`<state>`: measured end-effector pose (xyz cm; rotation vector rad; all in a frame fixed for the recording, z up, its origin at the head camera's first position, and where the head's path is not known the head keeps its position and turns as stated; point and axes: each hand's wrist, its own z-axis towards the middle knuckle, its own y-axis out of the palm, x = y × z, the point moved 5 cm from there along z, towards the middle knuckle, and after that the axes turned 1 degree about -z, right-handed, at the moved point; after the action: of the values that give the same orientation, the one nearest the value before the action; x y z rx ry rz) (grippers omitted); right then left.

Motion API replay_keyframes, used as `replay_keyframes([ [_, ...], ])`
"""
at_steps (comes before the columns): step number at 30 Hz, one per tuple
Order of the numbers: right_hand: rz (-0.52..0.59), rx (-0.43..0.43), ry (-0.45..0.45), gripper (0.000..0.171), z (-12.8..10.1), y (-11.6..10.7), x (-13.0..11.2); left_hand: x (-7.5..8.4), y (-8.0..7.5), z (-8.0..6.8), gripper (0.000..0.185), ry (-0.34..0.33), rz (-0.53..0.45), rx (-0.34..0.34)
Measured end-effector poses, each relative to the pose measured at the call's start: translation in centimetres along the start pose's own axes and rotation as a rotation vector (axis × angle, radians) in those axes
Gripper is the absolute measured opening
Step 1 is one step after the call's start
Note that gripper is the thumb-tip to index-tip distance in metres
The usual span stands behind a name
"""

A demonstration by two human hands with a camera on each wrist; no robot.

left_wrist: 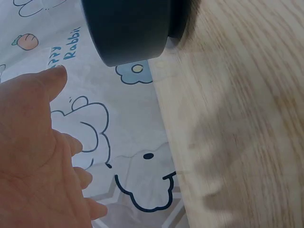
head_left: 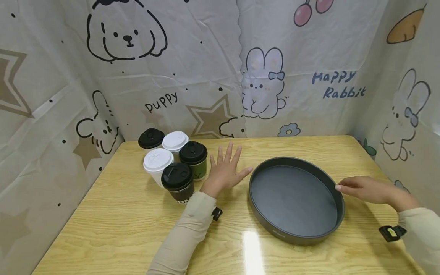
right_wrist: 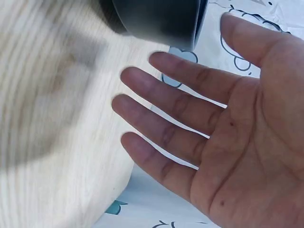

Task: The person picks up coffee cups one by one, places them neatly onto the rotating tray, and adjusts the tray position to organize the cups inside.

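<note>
On the left of the wooden table (head_left: pixel 99 225) stand five lidded cups in a close cluster: a pale cup with a black lid (head_left: pixel 151 139) at the far left, a far white cup (head_left: pixel 175 142), a near white cup (head_left: pixel 158 162), a green cup (head_left: pixel 194 158) on the right and a dark cup (head_left: pixel 177 181) nearest. They look like paper, so probably light, easily dented, and best held round the middle with a gentle grip. Just right of them the left hand (head_left: pixel 223 172) is spread wide, fingers straight, holding nothing, its thumb near the pan's left side. The round dark pan (head_left: pixel 295 206) lies flat, right of the middle, between the two hands. It looks rigid, likely metal, with some weight for its breadth; its smooth wall could slip under a light touch. No handle shows, so opposite sides of the wall, left and right, seem the best places to take hold, keeping it level. Farthest right, the right hand (head_left: pixel 371 191) has its fingers extended beside the pan's right edge, palm bare and gripping nothing; the wrist view shows its fingertips just apart from the wall.
</note>
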<state>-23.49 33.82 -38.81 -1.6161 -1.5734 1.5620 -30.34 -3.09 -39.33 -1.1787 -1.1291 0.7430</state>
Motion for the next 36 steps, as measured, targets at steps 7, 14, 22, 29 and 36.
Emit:
replay_keyframes([
  [7,0.084,-0.029,0.003,0.054,-0.6,0.9,0.0,0.0,0.1,0.0,0.082,-0.005,-0.010,-0.002],
  [14,0.220,-0.061,-0.030,0.034,-1.5,2.7,0.0,0.0,0.5,-0.4,0.082,-0.017,-0.009,-0.006],
  [22,0.394,-0.091,-0.114,0.042,-1.9,4.0,-0.4,0.1,0.9,-0.6,0.081,-0.038,-0.031,-0.012],
  [29,0.548,-0.151,-0.070,0.045,-2.1,4.6,-0.2,-0.1,0.9,-0.5,0.082,-0.057,-0.044,0.004],
  [36,0.553,-0.153,-0.048,0.045,-2.2,4.7,0.0,0.4,0.8,-0.6,0.082,-0.046,-0.078,0.006],
])
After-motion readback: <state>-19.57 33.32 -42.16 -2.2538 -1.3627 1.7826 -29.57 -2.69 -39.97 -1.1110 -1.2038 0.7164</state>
